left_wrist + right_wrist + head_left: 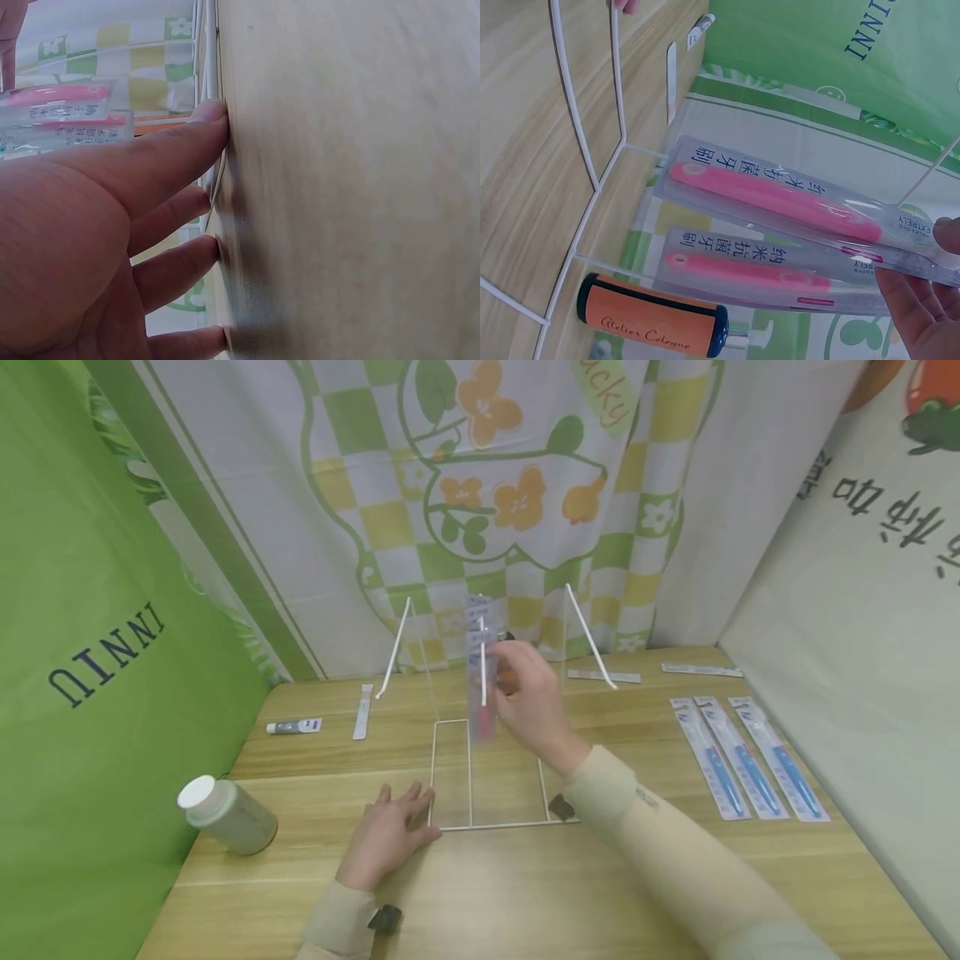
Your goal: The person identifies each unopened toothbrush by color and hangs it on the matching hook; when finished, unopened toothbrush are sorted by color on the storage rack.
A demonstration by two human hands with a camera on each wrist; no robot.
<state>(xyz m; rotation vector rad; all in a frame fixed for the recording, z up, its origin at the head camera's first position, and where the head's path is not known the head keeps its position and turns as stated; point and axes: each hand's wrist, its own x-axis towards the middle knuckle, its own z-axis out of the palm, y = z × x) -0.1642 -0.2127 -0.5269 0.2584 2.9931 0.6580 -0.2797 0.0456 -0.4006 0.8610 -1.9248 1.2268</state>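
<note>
My right hand (pixel 528 693) pinches a packaged pink toothbrush (pixel 772 199) near its head end, at the middle of a white wire rack (pixel 471 777). A second packaged pink toothbrush (pixel 750 270) hangs behind it, in line with the rack's middle prong. Two more white prongs stick out at the rack's left and right. With fingers spread, my left hand (pixel 386 839) rests on the table and touches the front left corner of the rack's base. In the left wrist view, the thumb of the left hand (pixel 90 202) lies against the wire.
An orange-labelled pump bottle (pixel 652 315) stands behind the rack. Three packaged blue toothbrushes (pixel 780 768) lie at the right. A pale green bottle (pixel 232 818), a small tube (pixel 292 727) and a thin strip (pixel 362 712) are at the left. Slim white packs (pixel 701 670) lie along the back.
</note>
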